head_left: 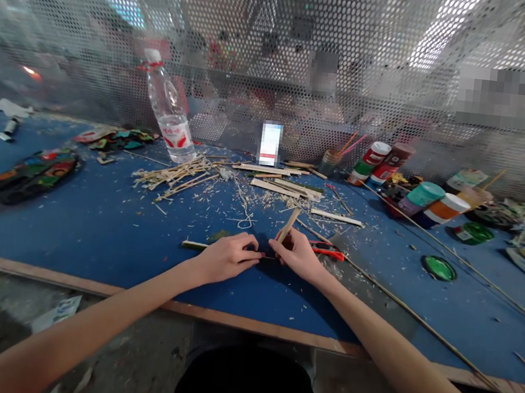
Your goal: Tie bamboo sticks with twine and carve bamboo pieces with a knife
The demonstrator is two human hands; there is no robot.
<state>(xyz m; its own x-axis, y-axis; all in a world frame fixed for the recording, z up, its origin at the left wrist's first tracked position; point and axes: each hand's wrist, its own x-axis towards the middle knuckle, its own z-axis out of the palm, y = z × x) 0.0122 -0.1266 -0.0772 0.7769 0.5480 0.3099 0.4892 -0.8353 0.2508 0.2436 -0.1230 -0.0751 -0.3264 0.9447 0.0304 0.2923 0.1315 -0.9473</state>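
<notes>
Nearest you, at centre frame, your left hand (233,259) lies over a slender green-and-pale bamboo strip (194,245), whose long axis runs left to right; one end shows left of the hand. You can't tell whether this grip closes on it, as the fingers curl over and hide it. Your right hand (297,254), just beside, has its grip pinched shut around one flat tan bamboo piece (289,225), which stands up, leaning toward the upper right, crosswise to the strip. The left hand is the nearer to the strip's visible end.

Just right of your right hand sits one red-and-black utility knife (329,250) on the blue counter (122,232). Farther right lies one round green-filled paint lid (439,268). Beyond, at upper right, are four capped plastic paint bottles (422,197); at upper left, one clear plastic water bottle (174,121) stands beside a pile of thin pale sticks (177,178), too tangled to count.
</notes>
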